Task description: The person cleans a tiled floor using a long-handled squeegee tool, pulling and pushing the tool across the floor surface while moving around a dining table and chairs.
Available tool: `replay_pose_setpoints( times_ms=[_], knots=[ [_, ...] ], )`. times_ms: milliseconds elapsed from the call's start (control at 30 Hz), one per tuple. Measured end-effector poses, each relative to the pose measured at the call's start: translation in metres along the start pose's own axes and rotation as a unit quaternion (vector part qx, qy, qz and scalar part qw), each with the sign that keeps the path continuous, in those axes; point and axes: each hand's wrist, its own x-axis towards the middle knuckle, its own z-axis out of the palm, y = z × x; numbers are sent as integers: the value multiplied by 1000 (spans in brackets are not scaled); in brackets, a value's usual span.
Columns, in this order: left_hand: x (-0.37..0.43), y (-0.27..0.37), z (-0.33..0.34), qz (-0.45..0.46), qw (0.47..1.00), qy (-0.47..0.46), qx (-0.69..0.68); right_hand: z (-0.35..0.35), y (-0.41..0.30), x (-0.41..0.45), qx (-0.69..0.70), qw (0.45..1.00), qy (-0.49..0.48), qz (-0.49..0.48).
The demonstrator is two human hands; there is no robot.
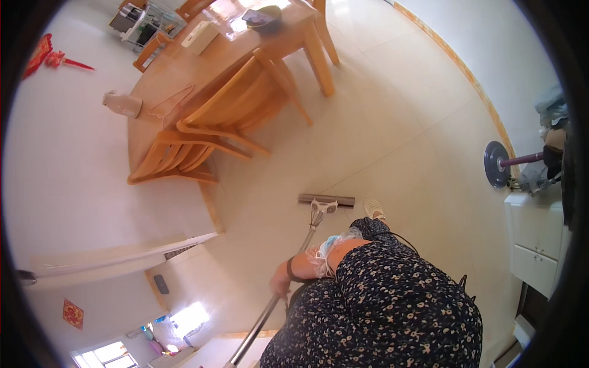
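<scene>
My right hand (279, 284) grips the metal handle (257, 324) of a mop partway along its length. A dark band circles the wrist, and clear plastic with a pale blue face mask (332, 242) hangs around the arm near the elbow. The wide mop head (326, 201) lies on the tiled floor (395, 147), just left of my foot in a light sandal (374, 208). Toward the lower left the handle runs out of the picture. My left hand is out of view. Dark floral clothing (391, 303) covers my body and hides part of the floor.
Wooden chairs (239, 103) stand against a wooden table (158, 87) holding a jug (122, 104), a clothes hanger (172, 103), a tissue box (200, 37) and a dark bowl (263, 20). On the right are a round stand base (497, 164) and a white cabinet (534, 234).
</scene>
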Motion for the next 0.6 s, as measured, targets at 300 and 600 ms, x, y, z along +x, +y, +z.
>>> replay_pose_setpoints(
  times_ms=[300, 600],
  knots=[
    [181, -49, 28, 93, 989, -74, -82, -43, 94, -95, -18, 950, 251, 186],
    [319, 250, 241, 502, 806, -284, 134, -18, 214, -392, -23, 517, 481, 708]
  ],
)
